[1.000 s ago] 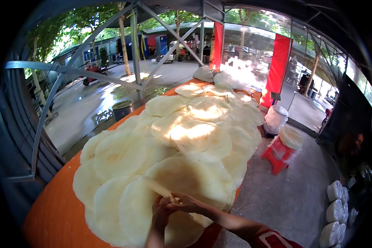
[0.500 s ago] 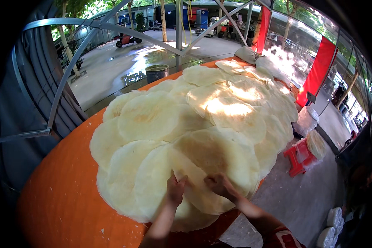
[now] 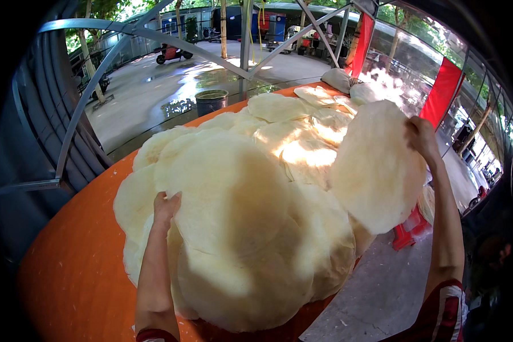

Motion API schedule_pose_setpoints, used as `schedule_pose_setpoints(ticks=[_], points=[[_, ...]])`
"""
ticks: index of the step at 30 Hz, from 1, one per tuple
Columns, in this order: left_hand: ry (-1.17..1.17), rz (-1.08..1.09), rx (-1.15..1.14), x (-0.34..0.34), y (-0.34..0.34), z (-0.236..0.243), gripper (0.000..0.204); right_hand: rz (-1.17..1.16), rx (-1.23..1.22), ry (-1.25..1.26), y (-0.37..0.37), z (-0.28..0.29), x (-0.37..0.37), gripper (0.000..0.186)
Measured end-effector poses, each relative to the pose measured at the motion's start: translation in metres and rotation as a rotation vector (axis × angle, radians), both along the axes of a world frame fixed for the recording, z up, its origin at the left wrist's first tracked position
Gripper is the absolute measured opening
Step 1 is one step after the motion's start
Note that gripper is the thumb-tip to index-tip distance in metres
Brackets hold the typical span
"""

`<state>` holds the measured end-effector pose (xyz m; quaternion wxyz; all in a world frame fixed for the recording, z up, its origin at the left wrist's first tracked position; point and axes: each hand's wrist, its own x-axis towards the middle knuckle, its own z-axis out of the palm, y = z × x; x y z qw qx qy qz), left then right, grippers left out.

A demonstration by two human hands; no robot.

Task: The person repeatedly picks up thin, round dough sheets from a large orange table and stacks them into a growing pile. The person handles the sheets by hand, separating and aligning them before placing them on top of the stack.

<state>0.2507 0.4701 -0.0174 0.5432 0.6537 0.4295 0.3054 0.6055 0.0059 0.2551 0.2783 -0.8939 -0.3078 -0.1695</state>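
Pale, thin round flatbreads (image 3: 276, 108) overlap in a broad pile. My right hand (image 3: 422, 138) is raised at the right and grips the edge of one flatbread (image 3: 376, 171), which hangs upright beside the pile. At the left, my left hand (image 3: 166, 207) pinches the rim of another large flatbread (image 3: 219, 188). That one spreads over the near part of the pile, with a shadow across it. Its far side lies over other rounds, and I cannot tell how much of it is lifted.
An orange tabletop (image 3: 68, 262) bears the pile. Right of it stands a red stool (image 3: 403, 236), partly hidden by the raised flatbread. A dark bucket (image 3: 212, 102) and metal frame bars (image 3: 100, 71) are beyond the table's far left edge. Pale sacks (image 3: 336, 80) lie at the far end.
My hands were close together over the near flatbreads. They have spread apart, the right one up and rightward with a flatbread, the left one leftward with another.
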Motion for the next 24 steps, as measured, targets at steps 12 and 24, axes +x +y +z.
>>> schedule_pose_setpoints(ticks=[12,24], points=[[-0.064,0.244,-0.01,-0.243,-0.114,-0.007,0.029,0.594,0.436,0.317,0.183,-0.087,-0.089,0.052],[-0.18,0.198,0.109,-0.287,-0.155,0.003,0.02,-0.283,-0.536,0.337,-0.257,-0.301,-0.162,0.02]])
